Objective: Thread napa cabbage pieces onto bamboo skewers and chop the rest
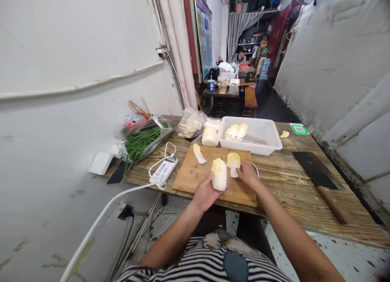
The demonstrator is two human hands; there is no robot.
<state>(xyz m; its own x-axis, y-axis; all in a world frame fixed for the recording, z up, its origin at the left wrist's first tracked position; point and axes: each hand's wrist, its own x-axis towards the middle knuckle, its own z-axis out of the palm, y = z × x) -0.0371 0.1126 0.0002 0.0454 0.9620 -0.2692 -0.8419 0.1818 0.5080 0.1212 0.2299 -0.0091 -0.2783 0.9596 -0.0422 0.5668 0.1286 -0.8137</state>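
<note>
My left hand (204,194) is closed around a pale napa cabbage (219,177), held tilted above the wooden cutting board (185,178). My right hand (246,175) grips the white stem end of a single cabbage leaf (234,162) just right of the cabbage. Another cabbage leaf (199,154) lies near the board's far left corner. Behind the board sits a second piece of cabbage (210,136). Beside it, a white plastic tub (265,146) contains several cut leaves (237,131) and thin metal skewers (256,139).
A cleaver (318,172) lies on the table's right side. Left are a power strip (164,171), bagged green chives (143,142) and a bag of pale slices (191,123). A leaf scrap (284,134) lies near a green code card (299,129). A person (240,56) sits far back.
</note>
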